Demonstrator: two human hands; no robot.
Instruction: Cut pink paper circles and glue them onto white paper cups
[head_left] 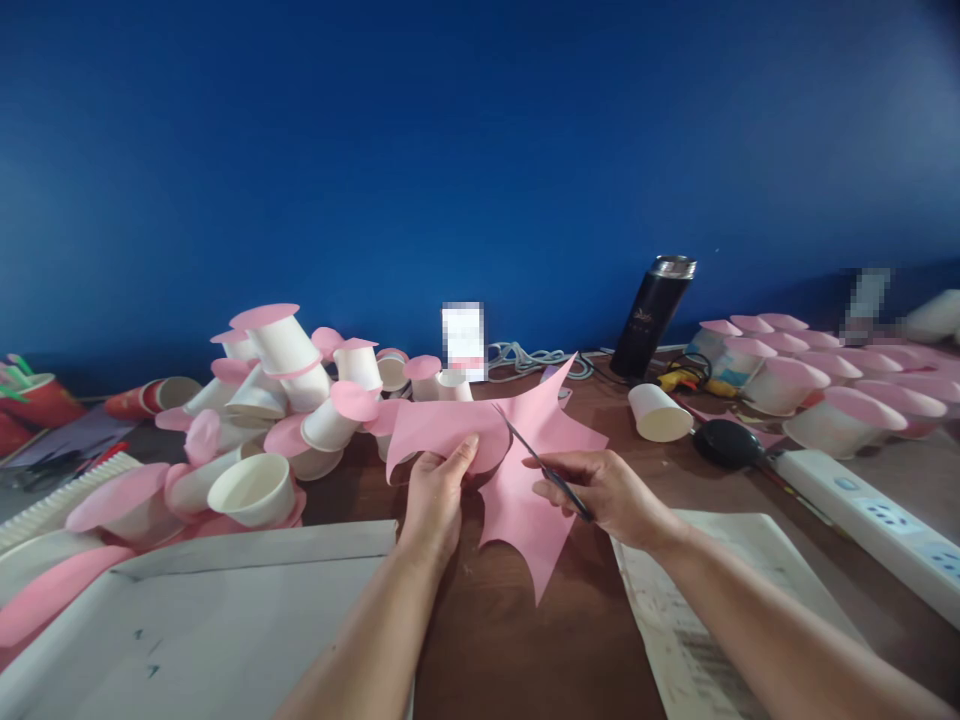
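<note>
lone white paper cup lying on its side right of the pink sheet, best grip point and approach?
The lone paper cup lies on its side on the table, open mouth toward the black flask, apart from other things. Probably best to come from above and pinch across the side wall mid-body with the fingers: the rounded wall faces up, and the mouth rim would likely crush.

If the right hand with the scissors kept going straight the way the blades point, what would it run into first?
The right hand aims the scissors up and to the left, into the pink paper that the left hand holds. Beyond it, probably the pile of white cups, though depth is unclear.
</note>
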